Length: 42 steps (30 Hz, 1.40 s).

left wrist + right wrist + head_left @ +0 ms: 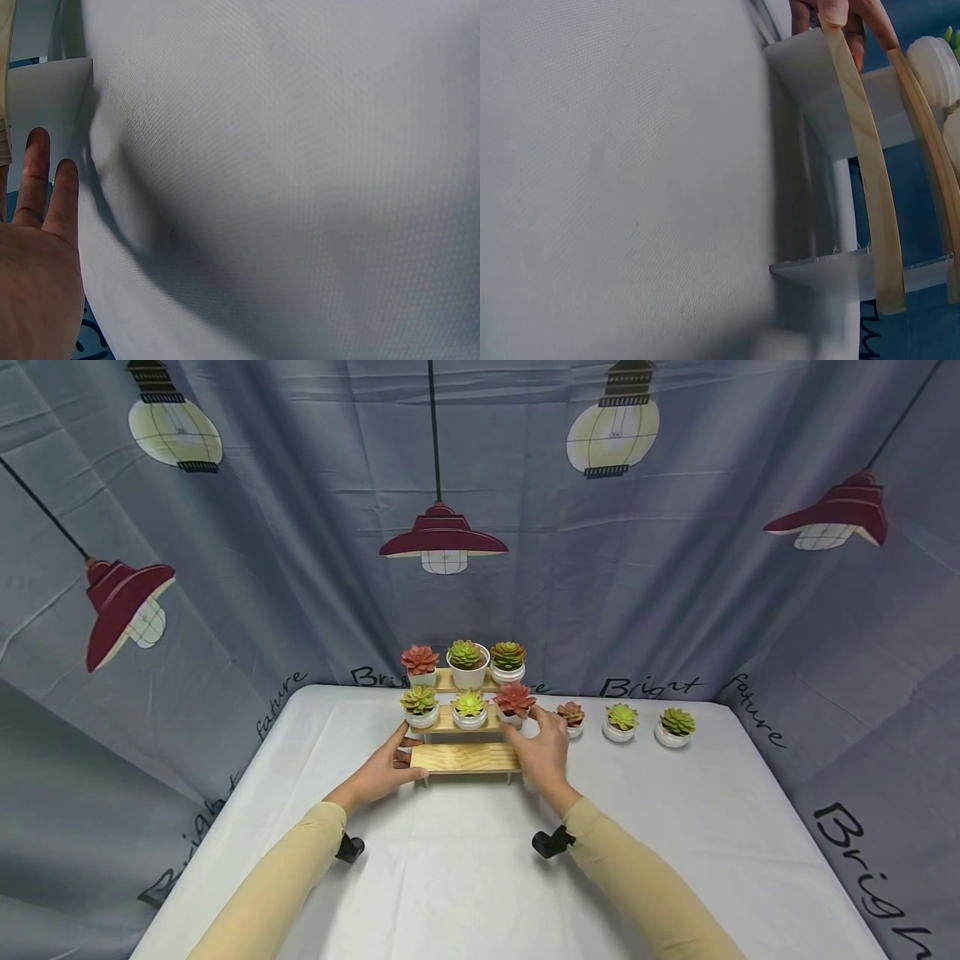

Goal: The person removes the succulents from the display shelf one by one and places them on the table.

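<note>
A stepped wooden plant stand [465, 758] with white side supports stands at the back of the table. My left hand [381, 770] grips its left end, thumb at the front edge of the lowest board [870, 165], other fingers around the end. Two fingers stretch out beside the white support [49, 97] in the left wrist view. On the middle tier's right end, my right hand [546, 750] holds a red succulent [514, 700] in a white pot between thumb and fingers. Beside it sit a yellow-green succulent [470, 703] and a green one [419, 700]. The lowest board is bare.
The top tier carries a red succulent [419, 661], a green one [466, 656] in a larger white pot, and a dark green one [507, 657]. Right of the stand, a reddish succulent [571, 716] and two green ones [621, 718] stand on the white table [450, 877]. A grey curtain [495, 602] hangs behind.
</note>
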Each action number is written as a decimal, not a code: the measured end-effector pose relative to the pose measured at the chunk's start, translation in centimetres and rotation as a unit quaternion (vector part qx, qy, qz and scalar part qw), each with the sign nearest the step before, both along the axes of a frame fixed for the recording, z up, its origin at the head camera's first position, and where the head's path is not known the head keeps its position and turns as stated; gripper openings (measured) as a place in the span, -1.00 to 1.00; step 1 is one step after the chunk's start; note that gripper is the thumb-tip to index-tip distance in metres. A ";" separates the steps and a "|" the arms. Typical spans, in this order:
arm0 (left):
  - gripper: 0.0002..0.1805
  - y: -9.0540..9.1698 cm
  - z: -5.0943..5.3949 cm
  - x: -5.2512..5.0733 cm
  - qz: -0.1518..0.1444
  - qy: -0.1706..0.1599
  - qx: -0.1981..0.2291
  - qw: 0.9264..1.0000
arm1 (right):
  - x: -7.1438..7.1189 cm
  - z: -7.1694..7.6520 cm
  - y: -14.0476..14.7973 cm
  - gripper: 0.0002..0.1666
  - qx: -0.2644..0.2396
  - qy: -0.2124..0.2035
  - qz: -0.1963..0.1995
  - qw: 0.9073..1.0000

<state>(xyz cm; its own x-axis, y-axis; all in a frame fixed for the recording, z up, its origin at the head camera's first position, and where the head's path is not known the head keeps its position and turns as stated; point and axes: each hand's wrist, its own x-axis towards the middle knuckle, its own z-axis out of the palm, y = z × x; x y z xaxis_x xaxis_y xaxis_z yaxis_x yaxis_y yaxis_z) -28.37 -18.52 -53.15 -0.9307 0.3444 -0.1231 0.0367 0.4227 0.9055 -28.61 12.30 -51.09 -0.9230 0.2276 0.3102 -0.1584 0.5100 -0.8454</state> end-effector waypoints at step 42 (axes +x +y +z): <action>0.23 0.1 0.2 0.1 0.000 0.012 -0.001 1.000 | 2.9 -1.2 7.5 -0.16 0.035 -0.080 -0.010 0.996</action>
<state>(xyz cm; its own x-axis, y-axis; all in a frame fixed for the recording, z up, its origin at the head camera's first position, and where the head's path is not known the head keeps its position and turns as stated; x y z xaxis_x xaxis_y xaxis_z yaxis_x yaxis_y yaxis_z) -28.28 -18.45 -52.95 -0.9335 0.3438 -0.1020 0.0575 0.4244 0.9036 -25.69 19.80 -52.33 -0.9577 0.2286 0.1749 -0.0139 0.5703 -0.8213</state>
